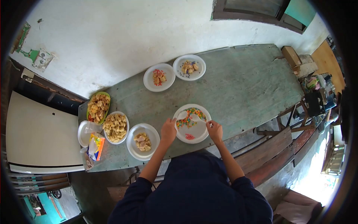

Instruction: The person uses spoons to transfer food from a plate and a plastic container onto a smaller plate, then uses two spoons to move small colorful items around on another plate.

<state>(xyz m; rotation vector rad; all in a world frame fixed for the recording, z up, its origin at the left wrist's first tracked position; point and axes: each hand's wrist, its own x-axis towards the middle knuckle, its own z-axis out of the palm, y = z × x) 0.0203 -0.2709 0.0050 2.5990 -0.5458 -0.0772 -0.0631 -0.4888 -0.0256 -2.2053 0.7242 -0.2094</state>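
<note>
My left hand (pixel 169 131) grips a white plastic spoon (pixel 182 115) at the left rim of a white plate (pixel 197 135). A second white spoon (pixel 195 118) is in my right hand (pixel 214 131), at the plate's right rim. Both spoon bowls are over small colourful pieces (pixel 193 113) spread across the plate's upper part. A small cluster of red pieces (pixel 189 136) lies apart from them, near the lower rim. Just left of my left hand stands a plate (pixel 131 150) with a few light brown food chunks (pixel 142 142).
Two plates (pixel 149 84) (pixel 201 63) with chunks and coloured pieces stand near the wall. At the table's left are a bowl of chunks (pixel 116 127), a green dish of fried food (pixel 98 106) and a colourful packet (pixel 96 146). A bench (pixel 261 151) runs along the near right side.
</note>
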